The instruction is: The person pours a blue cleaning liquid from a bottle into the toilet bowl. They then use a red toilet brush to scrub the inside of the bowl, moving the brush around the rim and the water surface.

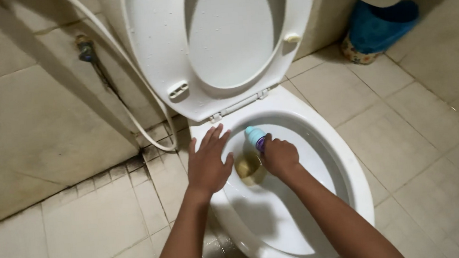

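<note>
A white toilet bowl stands open below me, its seat and lid tipped up against the wall. My right hand reaches into the bowl, fingers closed around a brush handle that is teal with a purple band. Yellowish water lies at the bottom of the bowl, just left of that hand. My left hand rests flat on the left rim with its fingers spread, holding nothing.
A white hose runs down the tiled wall from a metal valve to the left of the toilet. A blue container with a patterned base sits on the floor at the upper right. Dark grime lines the floor-wall joint on the left.
</note>
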